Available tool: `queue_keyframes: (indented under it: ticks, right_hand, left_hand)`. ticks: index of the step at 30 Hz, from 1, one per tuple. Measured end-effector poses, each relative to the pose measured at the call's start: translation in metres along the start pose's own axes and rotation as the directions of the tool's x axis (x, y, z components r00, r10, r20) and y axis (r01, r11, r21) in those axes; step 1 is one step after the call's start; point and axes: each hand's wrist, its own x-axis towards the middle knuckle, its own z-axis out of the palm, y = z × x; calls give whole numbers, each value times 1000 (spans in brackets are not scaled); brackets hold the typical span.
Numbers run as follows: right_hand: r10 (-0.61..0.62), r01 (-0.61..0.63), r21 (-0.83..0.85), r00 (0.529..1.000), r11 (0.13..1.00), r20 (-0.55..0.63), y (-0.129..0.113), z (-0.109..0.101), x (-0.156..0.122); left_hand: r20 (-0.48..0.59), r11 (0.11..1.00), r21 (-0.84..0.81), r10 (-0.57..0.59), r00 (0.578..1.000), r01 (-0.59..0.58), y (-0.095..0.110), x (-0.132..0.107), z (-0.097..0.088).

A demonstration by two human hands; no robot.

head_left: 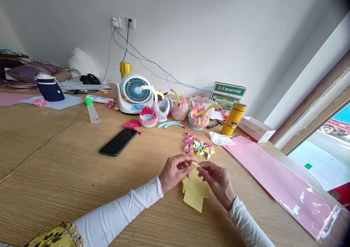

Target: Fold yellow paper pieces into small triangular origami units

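In the lower centre of the frame, a small folded yellow paper [195, 164] sits between the fingertips, the left hand [176, 172] pinching one end and the right hand [217, 183] the other. Yellow sheets [194, 197] lie on the surface [68, 177] just below, partly hidden by the hands. Folded pieces [199, 146] are heaped just above; a phone [118, 142] lies left of centre, and paper swans [199, 115] stand behind the heap.

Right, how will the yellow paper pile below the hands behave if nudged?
The yellow paper pile looks light and probably bends easily, being thin, flat sheets. It may fan out when pushed, since its edges already lie askew; whether the sheets stick together can't be seen.
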Motion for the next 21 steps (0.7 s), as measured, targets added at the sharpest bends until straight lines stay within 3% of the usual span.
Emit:
queue_keyframes:
  ticks: [5, 10, 15, 21]
  right_hand:
    - [-49, 50, -98, 999, 994, 11, -3, -2, -1]
    - [-85, 86, -150, 996, 985, 15, -7, -2, -1]
    - [-140, 136, -188, 990, 973, -9, -9, -2, -2]
    - [-171, 160, -245, 985, 956, -26, -12, -2, -2]
  left_hand:
    - [7, 1000, 24, 10, 1000, -10, 0, 0, 0]
    - [17, 997, 7, -77, 997, 76, 1, -1, 1]
    - [33, 983, -84, -160, 987, 163, 4, -1, 3]
    - [55, 968, -183, -166, 985, 174, 4, -1, 5]
